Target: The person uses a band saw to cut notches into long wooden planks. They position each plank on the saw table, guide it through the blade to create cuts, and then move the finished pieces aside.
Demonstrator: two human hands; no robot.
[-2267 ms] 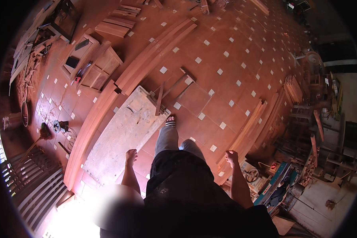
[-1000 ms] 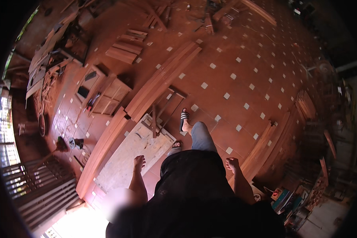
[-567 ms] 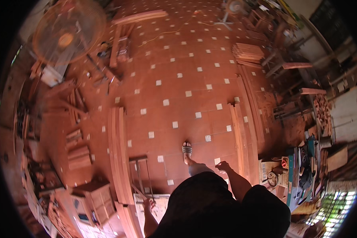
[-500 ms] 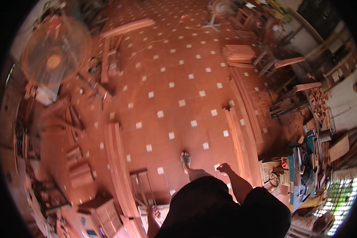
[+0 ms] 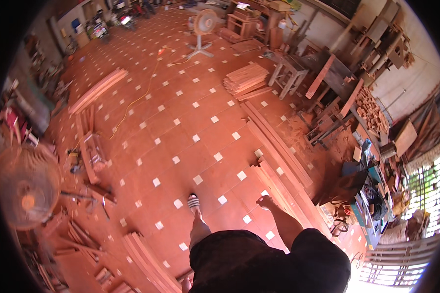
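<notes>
My right hand (image 5: 265,201) is held out in front of my body at the end of a bare forearm, above the tiled floor. Its fingers are curled together, and nothing shows sticking out of them. The closest things to it are the long reddish timber boards (image 5: 283,193) lying on the floor to its right. Only a small piece of my left hand (image 5: 187,283) shows at the lower edge, beside my dark clothing; its fingers are hidden. Another set of long boards (image 5: 149,261) lies on the floor close to that hand.
A caged fan (image 5: 28,190) stands at left, a pedestal fan (image 5: 204,24) farther off. A yellow cord (image 5: 132,108) crosses the floor. Stacked boards (image 5: 247,78), a wooden stool (image 5: 287,75) and a cluttered bench (image 5: 369,210) line the right side. Loose timber (image 5: 98,90) lies at left.
The view has swung to the right and more of the far room shows. My sandaled foot has shifted left in view. My left hand has dropped mostly behind my body.
</notes>
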